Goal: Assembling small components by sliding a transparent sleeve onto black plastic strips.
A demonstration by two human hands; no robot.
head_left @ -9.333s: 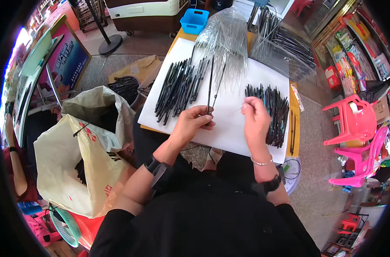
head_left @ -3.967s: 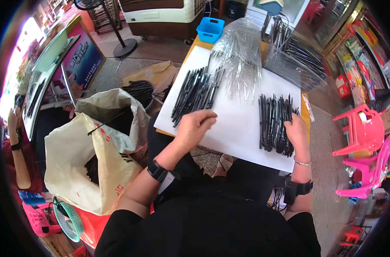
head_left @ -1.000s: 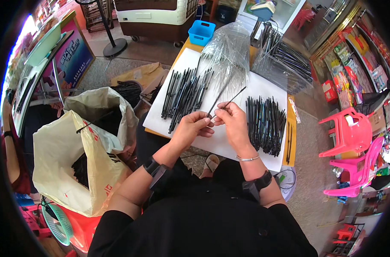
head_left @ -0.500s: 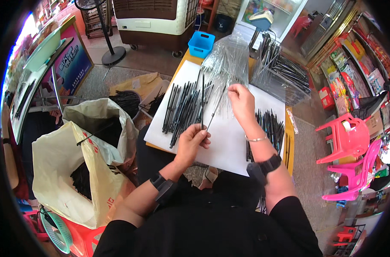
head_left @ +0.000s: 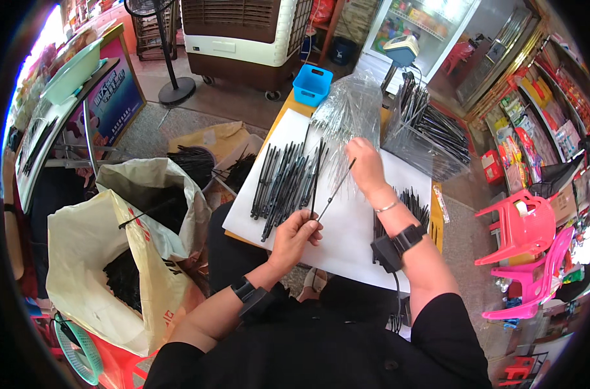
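My left hand (head_left: 295, 238) is closed near the front of the white board, pinching a thin metal rod (head_left: 332, 196) with a dark upper end. A black stick (head_left: 317, 178) also stands up from its fingers. My right hand (head_left: 367, 167) is farther away, its fingers curled together beside a bundle of thin silvery wires (head_left: 337, 133) in clear plastic. The rod's dark tip overlaps that hand's near side; whatever its fingertips hold is hidden. Left of the wires lies a pile of black sticks (head_left: 278, 188). More black sticks (head_left: 411, 206) lie partly behind my right forearm.
A blue basket (head_left: 312, 85) and a clear bin of black sticks (head_left: 431, 139) stand at the table's far end. Open sacks (head_left: 94, 246) holding dark items are at my left. Pink chairs (head_left: 525, 227) and stocked shelves (head_left: 535, 97) line the right. An air cooler (head_left: 240, 39) stands behind.
The whole view has shifted slightly. The rod in my left hand now leans further right, its dark tip against my right hand. My right fingers remain curled near the wires.
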